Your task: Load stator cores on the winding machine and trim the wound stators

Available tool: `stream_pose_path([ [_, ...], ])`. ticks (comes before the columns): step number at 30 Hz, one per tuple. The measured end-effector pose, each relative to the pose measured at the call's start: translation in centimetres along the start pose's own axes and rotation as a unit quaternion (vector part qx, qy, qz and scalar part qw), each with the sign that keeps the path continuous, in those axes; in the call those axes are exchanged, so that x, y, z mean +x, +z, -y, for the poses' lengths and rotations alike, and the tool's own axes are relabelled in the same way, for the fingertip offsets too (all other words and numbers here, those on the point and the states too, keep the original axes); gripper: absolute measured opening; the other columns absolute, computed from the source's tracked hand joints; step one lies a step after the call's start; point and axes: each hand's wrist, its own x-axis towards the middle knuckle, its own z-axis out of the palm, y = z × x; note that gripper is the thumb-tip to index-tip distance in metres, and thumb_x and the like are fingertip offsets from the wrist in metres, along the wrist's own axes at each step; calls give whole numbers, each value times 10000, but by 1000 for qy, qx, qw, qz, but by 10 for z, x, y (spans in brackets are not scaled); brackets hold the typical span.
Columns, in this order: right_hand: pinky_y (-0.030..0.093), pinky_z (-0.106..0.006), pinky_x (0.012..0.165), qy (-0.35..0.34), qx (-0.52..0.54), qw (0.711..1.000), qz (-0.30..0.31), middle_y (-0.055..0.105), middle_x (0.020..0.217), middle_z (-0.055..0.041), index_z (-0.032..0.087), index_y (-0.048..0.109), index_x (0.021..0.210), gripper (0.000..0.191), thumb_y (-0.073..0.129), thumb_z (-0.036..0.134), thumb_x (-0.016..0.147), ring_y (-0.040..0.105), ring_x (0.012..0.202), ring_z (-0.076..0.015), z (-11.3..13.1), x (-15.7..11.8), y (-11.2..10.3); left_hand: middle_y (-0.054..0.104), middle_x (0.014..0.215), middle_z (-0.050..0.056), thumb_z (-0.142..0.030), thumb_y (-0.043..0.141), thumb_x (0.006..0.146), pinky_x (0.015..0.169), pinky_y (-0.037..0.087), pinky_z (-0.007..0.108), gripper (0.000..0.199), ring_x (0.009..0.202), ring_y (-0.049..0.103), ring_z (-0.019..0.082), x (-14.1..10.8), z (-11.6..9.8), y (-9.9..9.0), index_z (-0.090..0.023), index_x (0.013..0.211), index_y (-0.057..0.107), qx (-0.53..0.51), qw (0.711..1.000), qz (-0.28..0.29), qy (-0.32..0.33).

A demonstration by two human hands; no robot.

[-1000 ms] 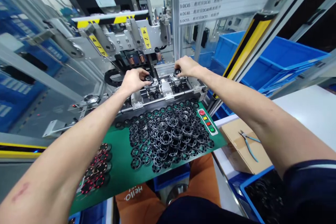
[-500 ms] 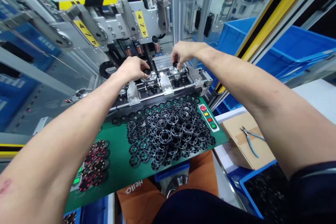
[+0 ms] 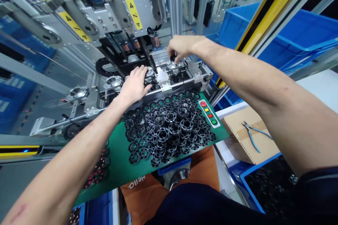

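My left hand [image 3: 135, 86] is open, thumb apart from the outstretched fingers, over the front of the machine's fixture rail. Its fingertips reach the edge of a round metal holder [image 3: 149, 73]; whether anything sits under the palm is hidden. My right hand [image 3: 182, 48] pinches a black stator core [image 3: 173, 58] from above at the right round holder [image 3: 175, 66]. A large heap of black ring-shaped stator cores [image 3: 174, 126] covers the green mat [image 3: 118, 168] below. Copper-wound stators [image 3: 96, 175] stand in rows at the mat's left, partly behind my left forearm.
Above the rail hangs the winding machine's head [image 3: 105, 17] with striped edges. A button panel [image 3: 209, 114] lies at the mat's right. Cutting pliers [image 3: 252, 135] rest on a cardboard box [image 3: 237, 140]. Blue crates [image 3: 295, 45] stand behind, and more black parts fill a crate [image 3: 274, 190].
My left hand has let go of the black piece at the left holder, spread its fingers and drawn left and down. My right hand stays at its holder. The view has shifted slightly.
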Motion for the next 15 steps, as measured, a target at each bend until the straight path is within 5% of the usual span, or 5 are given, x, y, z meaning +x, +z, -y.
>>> stream_pose_path([
  [4,596,-475,1363,-55,-44,994,79,958,1107,-44,184,873,976,347,1027,495,974,889,1332,-234,-2,0,-5,460,1995,243,-549,727,1060,1589,259,630,957,1883,387,468,-7,3,12,-117,1887,512,-57,997,-56,9],
  [6,560,-507,1417,-56,-50,995,64,955,1220,-95,157,895,1074,394,938,549,1057,856,1423,-262,-1,-6,1,479,1988,227,-562,725,1060,1580,281,623,945,1869,407,461,-6,2,13,-135,1879,530,-61,996,-61,4],
  [9,528,-649,1474,-50,-50,997,35,880,1543,-174,137,897,1404,453,969,391,1036,763,1584,-414,-1,-32,23,505,1976,203,-542,729,1066,1568,309,626,909,1849,433,459,-7,-2,13,-161,1872,554,-68,995,-68,-7],
  [12,466,-784,1483,-43,-57,997,27,478,1997,-225,101,567,1882,944,890,280,1013,547,1775,-565,-1,-70,51,554,1945,186,-500,728,1076,1565,304,667,836,1841,437,472,-7,-5,17,-191,1843,600,-82,993,-89,-12],
  [15,404,-803,1494,-32,-85,996,16,157,2104,-239,59,225,2020,1085,703,234,1062,425,1840,-600,1,-98,76,582,1924,179,-464,689,1086,1560,308,657,791,1830,448,453,-5,-4,23,-185,1824,625,-86,991,-103,-13],
])
